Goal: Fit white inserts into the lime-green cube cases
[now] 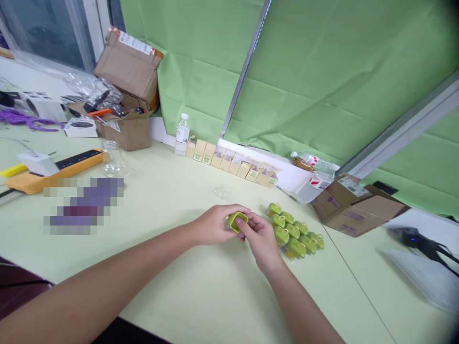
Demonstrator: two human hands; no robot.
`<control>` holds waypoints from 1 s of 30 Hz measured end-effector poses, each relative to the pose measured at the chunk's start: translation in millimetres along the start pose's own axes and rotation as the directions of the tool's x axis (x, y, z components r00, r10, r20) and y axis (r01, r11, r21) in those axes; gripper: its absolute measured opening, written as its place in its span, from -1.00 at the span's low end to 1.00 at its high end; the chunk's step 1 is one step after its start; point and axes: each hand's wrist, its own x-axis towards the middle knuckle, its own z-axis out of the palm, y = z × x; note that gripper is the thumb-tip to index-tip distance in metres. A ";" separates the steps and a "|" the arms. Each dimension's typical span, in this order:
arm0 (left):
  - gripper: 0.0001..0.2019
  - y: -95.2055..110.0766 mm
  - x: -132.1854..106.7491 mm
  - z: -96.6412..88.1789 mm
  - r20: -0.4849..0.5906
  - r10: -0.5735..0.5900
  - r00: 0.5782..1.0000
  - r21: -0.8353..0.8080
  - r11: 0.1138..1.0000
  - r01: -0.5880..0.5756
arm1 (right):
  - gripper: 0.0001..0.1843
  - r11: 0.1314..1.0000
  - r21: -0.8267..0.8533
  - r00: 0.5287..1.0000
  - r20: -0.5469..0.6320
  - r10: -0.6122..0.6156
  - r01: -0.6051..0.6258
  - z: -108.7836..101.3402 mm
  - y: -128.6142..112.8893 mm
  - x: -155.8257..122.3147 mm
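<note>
My left hand (214,225) is closed around a small green cup-like piece (237,221) with its hollow side facing up toward me. My right hand (261,239) meets it from the other side, its thumb pressed into the hollow and its fingers curled at the rim. Just right of my right hand, several green rounded cases (292,231) with pale yellow loops sit grouped in rows on the table. Bits of clear plastic show at their lower ends. Beyond my hands lies a small clear plastic piece (223,192).
A row of small open cartons (229,162) lines the back edge beside a water bottle (182,135). A glass jar (114,159) and an orange power strip (53,171) lie left. Cardboard boxes (125,129) stand back left; another box (355,203) is at right.
</note>
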 end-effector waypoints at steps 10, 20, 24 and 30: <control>-0.58 -27.0 7.3 -22.9 -0.383 -0.164 0.909 0.074 0.975 0.207 | -0.60 0.661 -0.702 0.959 0.119 -0.259 0.266 -13.4 18.6 2.3; -0.55 -28.6 5.3 -17.8 -0.316 -0.154 0.936 0.079 0.979 0.188 | -0.67 0.804 -0.509 0.940 0.032 -0.339 0.307 -5.1 22.1 -0.7; -0.56 -30.3 4.9 -17.3 -0.313 -0.148 0.938 0.102 0.977 0.188 | -0.56 0.900 -0.334 0.936 -0.112 -0.333 0.280 -2.5 19.0 -1.8; -0.58 -27.9 3.3 -14.5 -0.267 -0.119 0.956 0.155 0.974 0.165 | -0.45 0.997 0.040 0.976 -0.208 -0.057 0.067 2.5 7.2 -0.6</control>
